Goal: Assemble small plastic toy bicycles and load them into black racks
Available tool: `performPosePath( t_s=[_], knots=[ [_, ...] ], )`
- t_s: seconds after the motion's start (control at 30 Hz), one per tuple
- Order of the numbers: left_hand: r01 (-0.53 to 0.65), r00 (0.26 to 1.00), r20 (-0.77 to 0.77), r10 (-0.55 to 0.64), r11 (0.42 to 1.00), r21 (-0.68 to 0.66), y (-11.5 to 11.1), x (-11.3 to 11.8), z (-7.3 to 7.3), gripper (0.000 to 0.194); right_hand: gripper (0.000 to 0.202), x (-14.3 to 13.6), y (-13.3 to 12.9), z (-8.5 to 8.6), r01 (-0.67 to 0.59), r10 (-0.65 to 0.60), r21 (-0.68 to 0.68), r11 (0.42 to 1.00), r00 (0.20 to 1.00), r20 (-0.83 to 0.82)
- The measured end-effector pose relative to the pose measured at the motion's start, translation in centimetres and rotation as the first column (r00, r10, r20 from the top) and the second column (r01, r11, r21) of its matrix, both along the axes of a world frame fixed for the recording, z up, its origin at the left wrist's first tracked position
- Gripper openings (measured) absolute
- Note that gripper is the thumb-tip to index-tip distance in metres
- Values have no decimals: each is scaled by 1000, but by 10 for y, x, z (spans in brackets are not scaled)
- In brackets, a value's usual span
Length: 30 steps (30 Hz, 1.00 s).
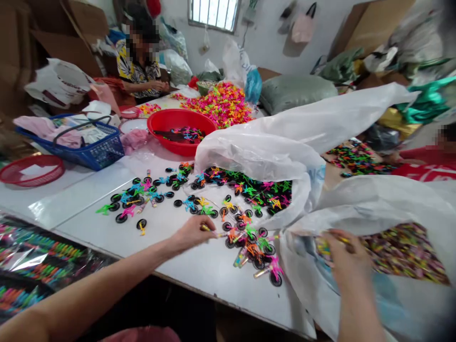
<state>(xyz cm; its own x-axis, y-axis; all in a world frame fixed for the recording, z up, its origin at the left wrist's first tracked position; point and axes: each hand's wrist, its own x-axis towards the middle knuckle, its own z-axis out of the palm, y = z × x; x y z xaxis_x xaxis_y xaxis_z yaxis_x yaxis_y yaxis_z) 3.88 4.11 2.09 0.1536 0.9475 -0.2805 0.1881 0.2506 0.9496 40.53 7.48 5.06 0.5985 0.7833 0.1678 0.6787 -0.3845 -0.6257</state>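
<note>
My left hand is over the white table, its fingers closed on a small gold-coloured tube. Just right of it lies a loose heap of small toy bicycles with black wheels, in pink, green and orange, and a few small tubes among them. At the mouth of a white plastic bag, my right hand pinches small tubes with yellow ends. Many similar wrapped tubes fill that bag. Another open bag spills toy bicycles onto the table.
More toy bicycles lie left of centre. A red basin, a blue basket and a red tray stand behind. Packed bicycles lie at lower left. One person sits opposite; another's red sleeve shows at right.
</note>
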Motion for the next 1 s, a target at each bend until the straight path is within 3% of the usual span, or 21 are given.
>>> performPosePath(
  t_s=[0.07,0.13,0.2,0.23,0.3,0.4,0.5,0.57,0.67,0.73,0.77,0.87,0.93,1.0],
  knots=[
    [-56,991,-123,60,998,30,-2,-42,-5,22,43,-81,-8,-5,-262,264,38,964,936,-234],
    [-93,984,-155,92,996,-1,-9,-70,-12,23,26,-168,-13,-18,-586,594,118,802,757,-272],
    [-152,981,-132,145,987,-50,-17,-85,-20,24,19,-247,-14,-38,-748,768,187,637,597,-231],
    [-186,978,-111,178,980,-66,-21,-90,-24,24,19,-280,-13,-48,-783,807,198,589,561,-186],
    [-261,963,-86,255,964,-58,-27,-97,-34,24,24,-331,-9,-66,-807,825,172,565,559,-89],
    [-372,926,-77,369,928,-21,-31,-107,-43,25,31,-369,0,-78,-832,832,73,550,554,31],
    [-372,926,-91,366,926,-62,-29,-118,-44,29,43,-368,9,-70,-885,883,-14,465,462,86],
    [-308,940,-165,299,951,-32,-27,-122,-43,27,48,-346,17,-59,-890,883,-17,456,451,130],
    [-131,903,-388,186,978,164,-28,-122,-45,14,35,-295,38,-44,-824,806,-62,563,532,259],
    [-27,860,-490,140,973,230,-30,-117,-46,6,29,-259,55,-40,-705,734,-238,668,572,365],
    [-5,858,-499,123,973,232,-30,-115,-46,6,27,-245,63,-39,-637,719,-340,692,566,402],
    [-32,944,-320,83,987,161,-29,-104,-40,21,20,-223,80,-44,-541,755,-528,654,512,410],
    [-67,995,-75,71,996,62,-22,-94,-33,29,17,-222,85,-47,-561,777,-540,627,495,389],
    [-108,975,190,117,993,-56,-11,-81,-26,35,17,-225,86,-48,-573,783,-536,620,494,378]
  ],
)
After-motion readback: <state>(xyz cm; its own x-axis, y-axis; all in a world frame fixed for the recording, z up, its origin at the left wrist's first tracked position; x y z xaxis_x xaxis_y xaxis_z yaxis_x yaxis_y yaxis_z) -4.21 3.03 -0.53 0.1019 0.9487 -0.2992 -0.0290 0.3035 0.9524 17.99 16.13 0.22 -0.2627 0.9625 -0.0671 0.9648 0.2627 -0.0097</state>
